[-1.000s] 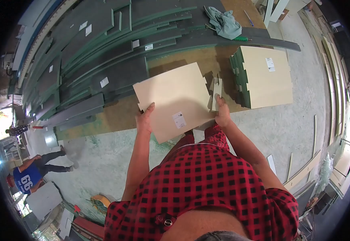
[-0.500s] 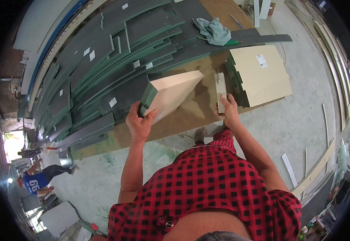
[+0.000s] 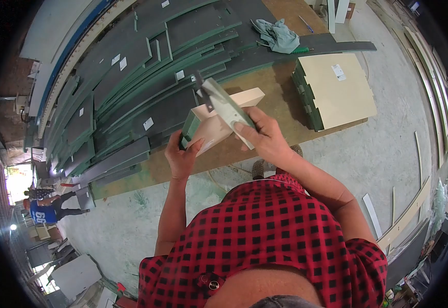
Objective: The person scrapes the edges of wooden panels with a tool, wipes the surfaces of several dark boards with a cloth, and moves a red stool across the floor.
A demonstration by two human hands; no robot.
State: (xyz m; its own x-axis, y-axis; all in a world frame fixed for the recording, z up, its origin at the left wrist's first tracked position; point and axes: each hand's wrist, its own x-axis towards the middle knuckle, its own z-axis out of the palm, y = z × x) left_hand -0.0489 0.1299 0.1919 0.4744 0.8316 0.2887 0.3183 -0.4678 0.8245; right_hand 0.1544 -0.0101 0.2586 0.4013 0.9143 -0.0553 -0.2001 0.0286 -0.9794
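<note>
My left hand (image 3: 181, 155) grips the lower left end of a cream-faced panel (image 3: 211, 134) with a green edge, tilted up over the brown board table (image 3: 278, 110). Wrapped round a pale flat strip (image 3: 228, 109) is my right hand (image 3: 269, 137), thumb on its face. This strip has a greenish side and a dark metal piece near its far end, and it overlaps the cream panel in this view. I cannot tell exactly what kind of tool or part the strip is. To the right lies a stack of cream panels (image 3: 337, 92) with green edges and a white label on top.
Many dark green-edged boards (image 3: 131, 97) cover the left of the table. A grey-green cloth (image 3: 279, 37), a green-handled tool (image 3: 302, 50) and a blue pen (image 3: 305, 24) lie at the back. A person in blue (image 3: 43, 211) stands far left. Long strips (image 3: 403, 213) lie on the floor at right.
My right hand has moved left and up with the pale strip, from beside the stack to over the cream panel. My left hand stays nearly in place. The person in blue has shifted.
</note>
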